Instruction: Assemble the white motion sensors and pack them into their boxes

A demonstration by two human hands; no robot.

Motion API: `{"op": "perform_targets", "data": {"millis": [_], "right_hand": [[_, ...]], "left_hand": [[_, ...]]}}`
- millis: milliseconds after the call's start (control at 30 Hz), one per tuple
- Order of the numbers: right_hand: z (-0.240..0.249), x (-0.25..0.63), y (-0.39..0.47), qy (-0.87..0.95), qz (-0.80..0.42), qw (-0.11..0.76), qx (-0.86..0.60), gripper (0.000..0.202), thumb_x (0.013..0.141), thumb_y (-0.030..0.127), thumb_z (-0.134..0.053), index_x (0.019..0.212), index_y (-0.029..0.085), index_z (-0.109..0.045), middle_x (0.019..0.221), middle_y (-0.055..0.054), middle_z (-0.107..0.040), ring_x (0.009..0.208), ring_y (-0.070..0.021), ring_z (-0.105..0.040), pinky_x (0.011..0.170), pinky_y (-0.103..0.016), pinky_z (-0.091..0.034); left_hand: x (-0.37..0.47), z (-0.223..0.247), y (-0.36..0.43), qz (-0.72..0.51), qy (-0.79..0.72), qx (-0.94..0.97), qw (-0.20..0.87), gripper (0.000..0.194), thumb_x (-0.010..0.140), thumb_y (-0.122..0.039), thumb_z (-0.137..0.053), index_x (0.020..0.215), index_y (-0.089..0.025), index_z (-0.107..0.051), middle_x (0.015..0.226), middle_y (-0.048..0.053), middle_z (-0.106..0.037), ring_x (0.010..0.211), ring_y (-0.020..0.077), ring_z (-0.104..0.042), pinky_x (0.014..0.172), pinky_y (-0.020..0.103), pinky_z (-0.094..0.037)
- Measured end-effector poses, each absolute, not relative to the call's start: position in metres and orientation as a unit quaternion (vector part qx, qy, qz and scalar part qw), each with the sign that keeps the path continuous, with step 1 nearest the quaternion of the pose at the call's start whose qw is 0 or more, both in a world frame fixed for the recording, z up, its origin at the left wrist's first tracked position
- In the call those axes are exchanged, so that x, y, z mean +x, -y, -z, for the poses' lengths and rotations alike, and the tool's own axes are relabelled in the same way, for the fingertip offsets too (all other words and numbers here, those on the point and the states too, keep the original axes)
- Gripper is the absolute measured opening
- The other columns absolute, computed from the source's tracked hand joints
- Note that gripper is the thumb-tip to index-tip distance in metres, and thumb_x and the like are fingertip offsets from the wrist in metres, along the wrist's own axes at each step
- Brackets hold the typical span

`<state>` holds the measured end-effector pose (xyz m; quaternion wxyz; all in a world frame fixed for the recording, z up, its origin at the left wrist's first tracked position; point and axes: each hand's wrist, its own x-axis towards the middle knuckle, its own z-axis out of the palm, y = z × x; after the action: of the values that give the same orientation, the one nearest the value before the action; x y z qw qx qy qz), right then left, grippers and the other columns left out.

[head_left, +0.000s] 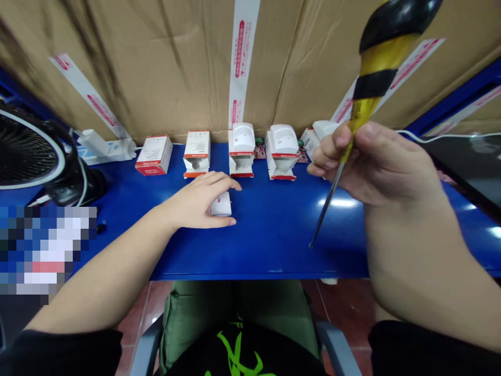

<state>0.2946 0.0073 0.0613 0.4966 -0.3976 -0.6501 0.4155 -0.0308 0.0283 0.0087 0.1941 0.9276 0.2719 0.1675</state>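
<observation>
My right hand (371, 162) holds a screwdriver (362, 99) with a yellow and black handle, raised over the right side of the blue table. Its metal shaft slants down to the left, tip in the air. On the table, my left hand (205, 201) curves around a small white device (222, 204), thumb and fingers apart on either side; whether it grips the device is hard to tell. Behind my left hand stands an open white and red box (197, 151). Two more open boxes, right of it, have white detectors (243, 137) on top.
A closed box (154, 155) is at the back left, beside a power strip (113, 151) and a black fan (29, 149). Another white detector (325, 128) lies behind my right hand. A dark flat object (469, 164) is at the right. Cardboard (156, 68) backs the table (262, 235).
</observation>
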Motion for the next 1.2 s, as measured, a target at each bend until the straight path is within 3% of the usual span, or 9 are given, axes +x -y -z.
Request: {"op": "perform_targets", "data": {"millis": [133, 267, 433, 633, 767, 867, 967, 1067, 1200], "right_hand": [[-0.053, 0.283, -0.007, 0.620, -0.444, 0.545, -0.348, 0.049, 0.081, 0.067, -0.089, 0.078, 0.028, -0.059, 0.059, 0.007, -0.044, 0.053, -0.0112, -0.047, 0.055, -0.033, -0.047], [-0.041, 0.265, -0.002, 0.593, -0.445, 0.571, -0.353, 0.043, 0.083, 0.063, -0.091, 0.088, 0.029, -0.064, 0.069, 0.005, -0.054, 0.062, -0.0141, -0.059, 0.063, -0.034, -0.057], [-0.035, 0.264, -0.003, 0.598, -0.426, 0.572, -0.366, 0.040, 0.084, 0.058, -0.092, 0.096, 0.029, -0.067, 0.074, 0.003, -0.061, 0.067, -0.0167, -0.065, 0.068, -0.036, -0.061], [-0.043, 0.323, -0.004, 0.640, -0.172, 0.643, -0.384, 0.056, 0.082, 0.061, -0.090, 0.123, 0.039, -0.059, 0.106, -0.004, -0.074, 0.087, -0.0236, -0.075, 0.076, -0.043, -0.061], [-0.046, 0.342, 0.016, 0.814, 0.102, 0.438, -0.369, 0.037, 0.096, 0.050, -0.081, 0.125, 0.032, -0.066, 0.112, -0.014, -0.079, 0.107, -0.0327, -0.078, 0.091, -0.051, -0.061], [-0.044, 0.339, 0.031, 0.890, 0.191, 0.265, -0.317, 0.014, 0.106, 0.032, -0.069, 0.119, 0.028, -0.070, 0.102, -0.012, -0.083, 0.091, -0.0291, -0.080, 0.082, -0.044, -0.063], [-0.040, 0.341, 0.040, 0.909, 0.197, 0.227, -0.288, 0.010, 0.108, 0.025, -0.064, 0.112, 0.023, -0.072, 0.092, -0.009, -0.083, 0.074, -0.0237, -0.079, 0.068, -0.036, -0.063], [-0.036, 0.356, 0.047, 0.917, 0.152, 0.213, -0.301, 0.019, 0.112, 0.028, -0.056, 0.112, 0.019, -0.073, 0.092, -0.009, -0.083, 0.073, -0.0223, -0.080, 0.067, -0.033, -0.064], [-0.027, 0.384, 0.055, 0.912, 0.085, 0.224, -0.333, 0.021, 0.111, 0.025, -0.055, 0.116, 0.022, -0.075, 0.095, -0.006, -0.085, 0.075, -0.0211, -0.083, 0.069, -0.030, -0.066]], "left_hand": [[-0.024, -0.012, -0.020, -0.247, -0.210, 0.903, 0.284, 0.047, 0.097, -0.053, -0.072, 0.134, -0.024, -0.069, 0.127, 0.013, -0.079, 0.121, 0.0327, -0.073, 0.106, 0.050, -0.060], [-0.013, -0.014, -0.008, -0.252, -0.230, 0.881, 0.328, 0.038, 0.107, -0.046, -0.057, 0.135, -0.024, -0.071, 0.110, 0.009, -0.083, 0.103, 0.0259, -0.079, 0.091, 0.040, -0.063], [-0.009, -0.020, -0.002, -0.239, -0.258, 0.885, 0.304, 0.029, 0.113, -0.032, -0.044, 0.107, -0.020, -0.070, 0.082, 0.000, -0.072, 0.068, 0.0148, -0.068, 0.071, 0.027, -0.055], [-0.020, -0.020, -0.011, -0.247, -0.286, 0.906, 0.188, 0.032, 0.114, -0.036, -0.038, 0.096, -0.023, -0.060, 0.071, -0.002, -0.064, 0.061, 0.0165, -0.063, 0.061, 0.027, -0.046], [-0.022, -0.015, -0.012, -0.198, -0.279, 0.938, 0.062, 0.033, 0.115, -0.035, -0.037, 0.102, -0.022, -0.065, 0.070, 0.001, -0.067, 0.063, 0.0206, -0.067, 0.062, 0.030, -0.044], [-0.020, -0.011, -0.011, -0.188, -0.242, 0.951, 0.033, 0.034, 0.116, -0.032, -0.038, 0.102, -0.021, -0.067, 0.069, 0.002, -0.068, 0.063, 0.0213, -0.067, 0.066, 0.032, -0.046], [-0.020, -0.011, -0.011, -0.193, -0.208, 0.956, 0.069, 0.034, 0.116, -0.033, -0.041, 0.105, -0.020, -0.070, 0.078, 0.003, -0.073, 0.069, 0.0211, -0.067, 0.073, 0.034, -0.050], [-0.023, -0.015, -0.012, -0.206, -0.211, 0.949, 0.112, 0.031, 0.110, -0.046, -0.059, 0.124, -0.020, -0.070, 0.105, 0.007, -0.078, 0.094, 0.0249, -0.072, 0.092, 0.038, -0.055], [-0.029, -0.015, -0.017, -0.176, -0.288, 0.935, 0.107, 0.072, 0.092, -0.055, -0.082, 0.150, -0.018, -0.059, 0.137, 0.015, -0.068, 0.126, 0.0350, -0.065, 0.111, 0.049, -0.053]]}}
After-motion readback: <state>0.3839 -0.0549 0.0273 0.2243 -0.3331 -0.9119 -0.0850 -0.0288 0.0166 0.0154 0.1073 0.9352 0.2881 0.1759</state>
